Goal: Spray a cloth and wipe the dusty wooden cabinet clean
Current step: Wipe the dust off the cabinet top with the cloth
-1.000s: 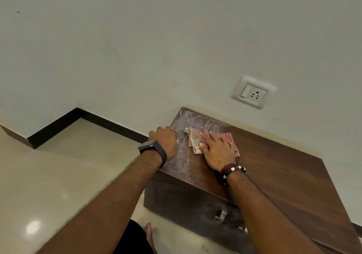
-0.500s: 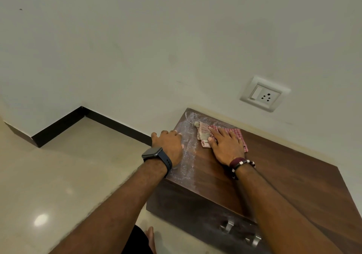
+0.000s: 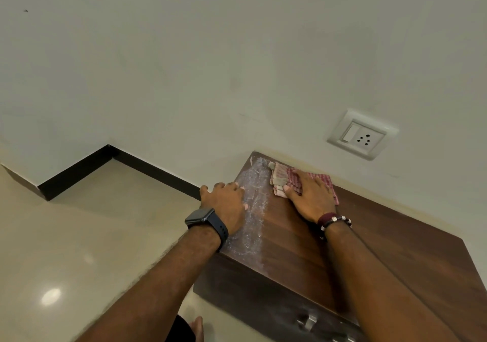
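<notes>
Nearest the camera, a bare foot (image 3: 197, 327) shows at the bottom edge on the glossy beige floor (image 3: 87, 238), beside the front of the wooden cabinet (image 3: 382, 257), where a metal handle (image 3: 307, 321) sticks out of the dark drawer face. Both forearms reach forward over that front edge. The left wrist carries a dark smartwatch (image 3: 203, 219), and the left hand (image 3: 225, 202) rests on the cabinet's left edge, fingers loosely bent over the side and thumb lying on the top; it holds nothing. Just to its right a pale band of dust (image 3: 254, 209) runs along the left part of the top from the front edge toward the wall, while the wood to the right of it looks dark and bare. The right wrist wears a maroon band with a beaded bracelet (image 3: 333, 221). The right hand (image 3: 311, 196) lies flat on a red-and-white checked cloth (image 3: 286, 179), fingers straight and slightly spread, pressing it down onto the top near the far left corner, close to the wall. The cloth's bunched, greyed end pokes out beyond the fingertips toward the dust band. Behind the cabinet rises a plain pale wall (image 3: 210, 64) with a white switch-and-socket plate (image 3: 362, 133) above the back edge, and a black skirting board (image 3: 137, 166) runs along the floor into the corner at left.
</notes>
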